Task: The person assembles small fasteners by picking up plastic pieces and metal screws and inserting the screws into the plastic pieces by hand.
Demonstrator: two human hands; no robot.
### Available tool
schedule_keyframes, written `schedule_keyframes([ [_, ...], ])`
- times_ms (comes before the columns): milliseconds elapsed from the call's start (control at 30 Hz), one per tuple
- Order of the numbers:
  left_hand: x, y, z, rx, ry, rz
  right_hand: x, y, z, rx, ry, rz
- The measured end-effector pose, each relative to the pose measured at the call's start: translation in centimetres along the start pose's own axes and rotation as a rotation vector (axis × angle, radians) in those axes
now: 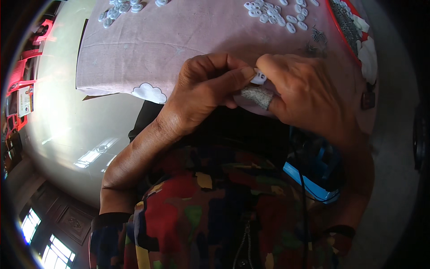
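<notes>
A small white plastic piece (258, 78) with dark holes is pinched between my two hands over the near part of the table. My left hand (204, 87) holds its left side between thumb and forefinger. My right hand (304, 85) curls around its right side, forefinger bent at its top edge. A grey knitted cover (257, 96) wraps a digit of the right hand, just below the piece. Whether the right fingers also hold some small part is hidden. Beyond the hands, similar white pieces (264, 12) lie in a loose group.
More white pieces (120, 10) are heaped at the far left of the pink tablecloth (130, 54). Small dark screws (318, 35) lie at the right, beside a red-rimmed tray (342, 33) full of them. White cloth (369, 58) hangs at its edge. A blue object (309, 183) stands low at the right.
</notes>
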State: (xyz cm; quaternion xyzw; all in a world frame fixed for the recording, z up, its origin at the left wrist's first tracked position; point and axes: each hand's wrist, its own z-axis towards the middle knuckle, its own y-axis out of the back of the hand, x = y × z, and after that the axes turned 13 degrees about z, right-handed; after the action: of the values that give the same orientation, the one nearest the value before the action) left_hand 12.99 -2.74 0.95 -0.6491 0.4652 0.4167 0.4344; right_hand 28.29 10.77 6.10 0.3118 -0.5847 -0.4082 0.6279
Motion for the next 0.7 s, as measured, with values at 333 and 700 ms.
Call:
schedule_keyframes([
  [333, -0.6, -0.2, -0.3, 0.006, 0.096, -0.009, -0.1, -1.9, -1.4, -0.166, 0.081, -0.118],
  [700, -0.7, -0.9, -0.4, -0.053, 0.062, -0.037, 0.9, -3.2, -1.7, -0.298, -0.025, -0.103],
])
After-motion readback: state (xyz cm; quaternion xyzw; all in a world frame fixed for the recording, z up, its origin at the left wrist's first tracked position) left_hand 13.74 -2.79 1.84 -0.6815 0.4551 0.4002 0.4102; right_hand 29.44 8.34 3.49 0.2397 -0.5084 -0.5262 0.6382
